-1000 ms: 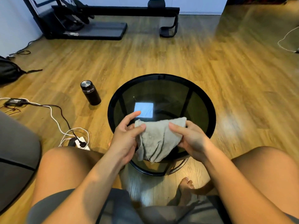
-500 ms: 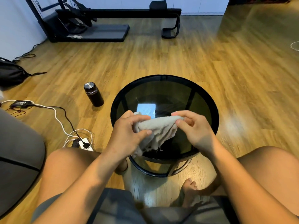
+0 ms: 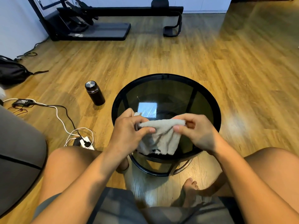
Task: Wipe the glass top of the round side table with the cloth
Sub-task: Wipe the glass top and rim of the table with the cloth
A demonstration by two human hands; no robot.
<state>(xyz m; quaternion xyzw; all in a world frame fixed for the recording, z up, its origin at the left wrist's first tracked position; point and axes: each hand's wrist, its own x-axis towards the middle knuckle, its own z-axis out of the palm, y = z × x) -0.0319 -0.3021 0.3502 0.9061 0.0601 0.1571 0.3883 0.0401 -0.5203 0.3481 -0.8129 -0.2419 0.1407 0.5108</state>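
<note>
1. The round glass surface (image 3: pixel 169 88) stands on the floor between the person's knees.
2. The cloth (image 3: pixel 161 135) hangs above the surface's near edge.
3. Left hand (image 3: pixel 127 133) and right hand (image 3: pixel 197 131) fingers pinch the cloth's top corners.
4. A bottle (image 3: pixel 95 93) stands left of the surface.

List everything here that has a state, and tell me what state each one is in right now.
cloth: held up over the table by both hands, hanging bunched
left hand: fingers pinching the cloth's left end
right hand: fingers pinching the cloth's right end
glass top: bare, showing a bright square reflection
flask: upright on the floor, lid on
power strip: on the floor, cables plugged in
</note>
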